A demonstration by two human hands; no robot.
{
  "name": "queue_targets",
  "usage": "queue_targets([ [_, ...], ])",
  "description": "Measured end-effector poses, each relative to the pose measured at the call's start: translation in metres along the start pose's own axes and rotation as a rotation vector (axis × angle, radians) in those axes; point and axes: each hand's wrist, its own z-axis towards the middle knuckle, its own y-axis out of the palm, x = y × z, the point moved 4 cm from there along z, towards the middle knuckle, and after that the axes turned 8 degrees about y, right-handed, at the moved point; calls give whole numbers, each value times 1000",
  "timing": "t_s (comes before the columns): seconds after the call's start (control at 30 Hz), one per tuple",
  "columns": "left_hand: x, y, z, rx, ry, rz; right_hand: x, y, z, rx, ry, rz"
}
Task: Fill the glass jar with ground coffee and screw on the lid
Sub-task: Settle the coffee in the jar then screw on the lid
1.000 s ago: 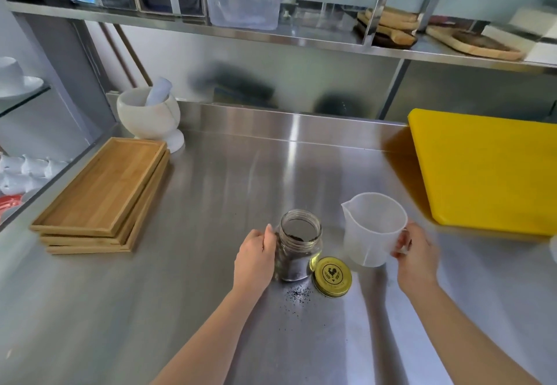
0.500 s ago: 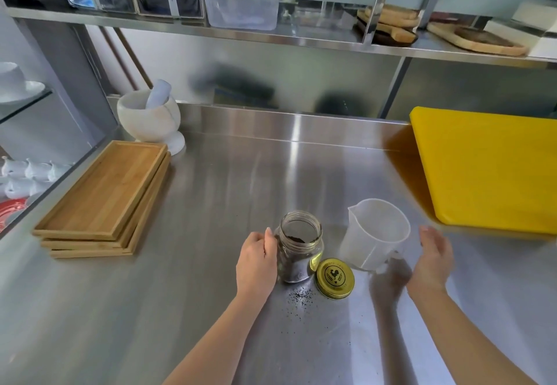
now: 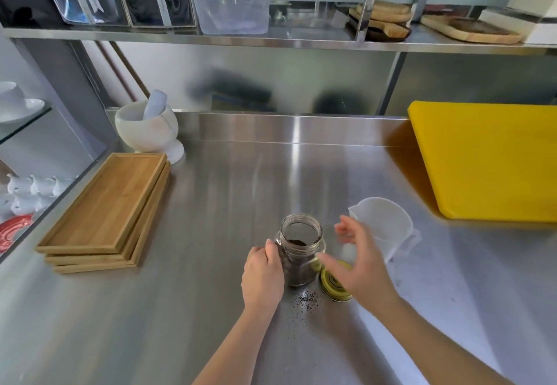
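Lower centre of frame: glass jar [image 3: 301, 252] upright on steel counter [image 3: 211, 203], uncapped, dark grounds inside, gripped by left hand [image 3: 262, 276]. Right hand [image 3: 358, 267] spread open, empty, blurred, over gold lid [image 3: 333, 286] lying just right of jar.

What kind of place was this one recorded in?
Probably a café or commercial kitchen prep area: a stainless steel counter with a steel shelf above, a yellow cutting board, stacked wooden trays and white cups stored alongside.
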Motion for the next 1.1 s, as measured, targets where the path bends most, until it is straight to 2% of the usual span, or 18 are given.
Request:
queue_targets([
  [0.07, -5, 1, 2, -33, -24, -33, 10, 21, -7, -160, 114, -42],
  [0.13, -11, 2, 5, -62, -49, -72, 14, 36, -10, -243, 173, -31],
  [0.33, -17, 3, 6, -139, -73, -72, 11, 52, 0, -170, 235, 104],
  [0.57, -20, 2, 1, -156, -76, -123, 10, 60, -6, -92, 256, 170],
  [0.67, -23, -5, 1, -108, -66, -156, 12, 56, -5, -68, 243, 173],
  [0.9, -29, -27, 23, 41, -93, -436, 11, 40, 0, -250, 228, 120],
  [1.03, -38, -33, 39, 218, -267, -647, 8, 38, 4, -304, 216, 95],
  [1.07, -39, -28, 40, 201, -330, -712, 8, 40, 5, -309, 225, 90],
  [1.1, -44, -14, 40, 109, -399, -774, 7, 42, 6, -321, 236, 87],
])
